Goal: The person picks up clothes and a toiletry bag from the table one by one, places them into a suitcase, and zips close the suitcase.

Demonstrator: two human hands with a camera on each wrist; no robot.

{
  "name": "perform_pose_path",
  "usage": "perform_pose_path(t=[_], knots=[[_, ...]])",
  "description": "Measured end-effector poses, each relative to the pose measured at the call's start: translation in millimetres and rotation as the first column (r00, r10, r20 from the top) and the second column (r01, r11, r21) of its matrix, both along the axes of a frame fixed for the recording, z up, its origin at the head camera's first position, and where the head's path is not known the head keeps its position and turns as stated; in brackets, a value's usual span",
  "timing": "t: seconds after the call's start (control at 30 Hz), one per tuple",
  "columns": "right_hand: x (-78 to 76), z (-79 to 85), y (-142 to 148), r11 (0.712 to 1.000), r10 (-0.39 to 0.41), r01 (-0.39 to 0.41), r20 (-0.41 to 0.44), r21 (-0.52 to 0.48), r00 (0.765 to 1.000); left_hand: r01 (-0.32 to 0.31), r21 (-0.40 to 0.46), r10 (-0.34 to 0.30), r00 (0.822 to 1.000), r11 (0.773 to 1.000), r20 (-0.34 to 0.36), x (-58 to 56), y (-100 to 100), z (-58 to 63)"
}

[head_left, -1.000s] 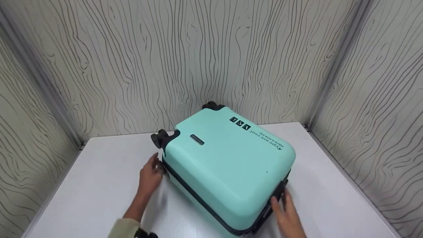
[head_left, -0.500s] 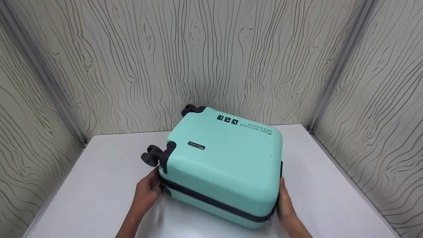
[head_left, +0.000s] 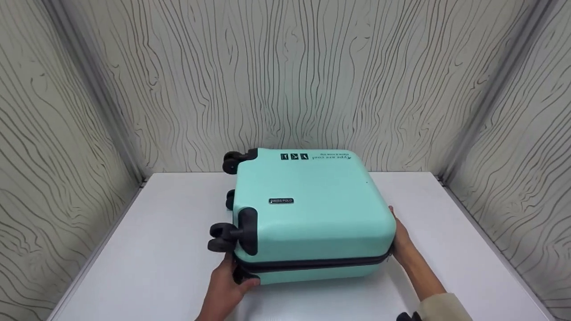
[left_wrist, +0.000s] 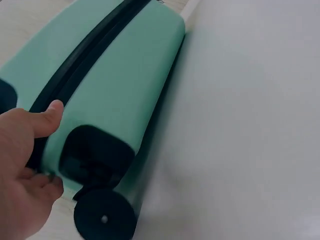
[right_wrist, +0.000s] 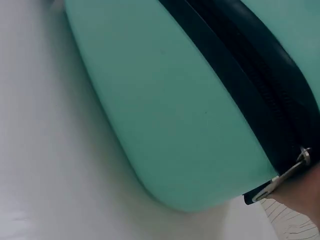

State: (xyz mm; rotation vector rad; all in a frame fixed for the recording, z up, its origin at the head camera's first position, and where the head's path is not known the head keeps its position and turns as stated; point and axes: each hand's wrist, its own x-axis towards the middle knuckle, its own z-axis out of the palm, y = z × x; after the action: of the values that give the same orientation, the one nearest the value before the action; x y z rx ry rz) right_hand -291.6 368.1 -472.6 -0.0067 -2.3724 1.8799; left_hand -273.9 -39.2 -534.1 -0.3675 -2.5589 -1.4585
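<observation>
A mint green hard-shell suitcase (head_left: 312, 200) lies on its broad side, wheels to the left, with a dark zipper band around its edge. My left hand (head_left: 223, 287) grips its near left corner, just below a black wheel (head_left: 223, 237). In the left wrist view, the thumb of the left hand (left_wrist: 25, 165) lies on the zipper band and the fingers curl in at the wheel end. At the right end my right hand (head_left: 401, 238) holds the suitcase, its fingers mostly hidden behind the shell. A metal zipper pull (right_wrist: 282, 182) is beside that hand in the right wrist view.
The suitcase is on a white table (head_left: 169, 214), close to its back edge. Behind it stands a wall panel (head_left: 285, 80) with a wood-grain pattern. Similar panels enclose the left and right sides, with grey posts at the corners.
The suitcase has turned from a slant to nearly square with the table, its wheel end swinging toward me. My left hand has moved nearer at the corner; my right hand has gone farther back.
</observation>
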Motion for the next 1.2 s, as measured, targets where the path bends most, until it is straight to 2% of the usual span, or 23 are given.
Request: perform_pose_path(t=[0.03, 0.07, 0.13, 0.17, 0.33, 0.53, 0.63, 0.77, 1.0, 1.1, 1.2], knots=[[-0.5, -10.2, 6.2, 0.999, -0.038, 0.038, 0.02, 0.034, 0.999, -0.023, -0.003, 0.023, 1.0, 1.0, -0.004, -1.5, 3.9, -1.5], [-2.6, -17.6, 11.0, 0.998, 0.006, -0.004, 0.038, -0.061, 0.999, -0.043, -0.001, 0.043, 0.999, 0.999, -0.005, -2.9, 7.1, -2.8], [3.8, -29.1, 16.4, 0.998, -0.056, 0.055, 0.061, 0.008, 0.997, -0.086, 0.01, 0.086, 0.996, 0.996, -0.003, -4.0, 11.2, -4.2], [8.6, -34.4, 19.1, 0.997, -0.065, 0.064, 0.037, 0.037, 0.997, -0.099, 0.012, 0.099, 0.995, 0.995, -0.004, -4.3, 12.3, -4.5], [32.6, -43.0, 14.5, 0.981, -0.104, 0.107, -0.029, 0.164, 0.994, -0.155, 0.011, 0.155, 0.987, 0.988, -0.038, -4.4, 11.8, -5.0], [42.1, -45.5, 11.2, 0.954, -0.092, 0.067, 0.072, 0.293, 0.993, -0.155, 0.007, 0.155, 0.986, 0.988, -0.054, -3.1, 15.0, -8.1], [43.2, -45.1, 12.2, 0.924, -0.1, 0.061, 0.086, 0.377, 0.991, -0.135, -0.005, 0.135, 0.989, 0.991, -0.063, -3.4, 14.8, -9.4], [43.4, -45.8, 14.5, 0.866, -0.117, 0.061, 0.082, 0.497, 0.99, -0.125, -0.024, 0.123, 0.99, 0.992, -0.075, -4.3, 13.8, -11.2], [44.1, -51.2, 3.2, 0.801, -0.144, 0.094, 0.038, 0.591, 0.989, -0.169, -0.002, 0.168, 0.982, 0.986, -0.086, -4.6, 17.6, -12.9], [45.4, -51.5, -3.4, 0.742, -0.197, 0.154, -0.006, 0.652, 0.98, -0.182, 0.012, 0.182, 0.98, 0.983, -0.078, -5.5, 21.2, -12.4], [46.6, -52.8, -8.0, 0.667, -0.26, 0.23, -0.068, 0.709, 0.963, -0.189, 0.019, 0.19, 0.979, 0.982, -0.076, -6.3, 23.9, -12.7]])
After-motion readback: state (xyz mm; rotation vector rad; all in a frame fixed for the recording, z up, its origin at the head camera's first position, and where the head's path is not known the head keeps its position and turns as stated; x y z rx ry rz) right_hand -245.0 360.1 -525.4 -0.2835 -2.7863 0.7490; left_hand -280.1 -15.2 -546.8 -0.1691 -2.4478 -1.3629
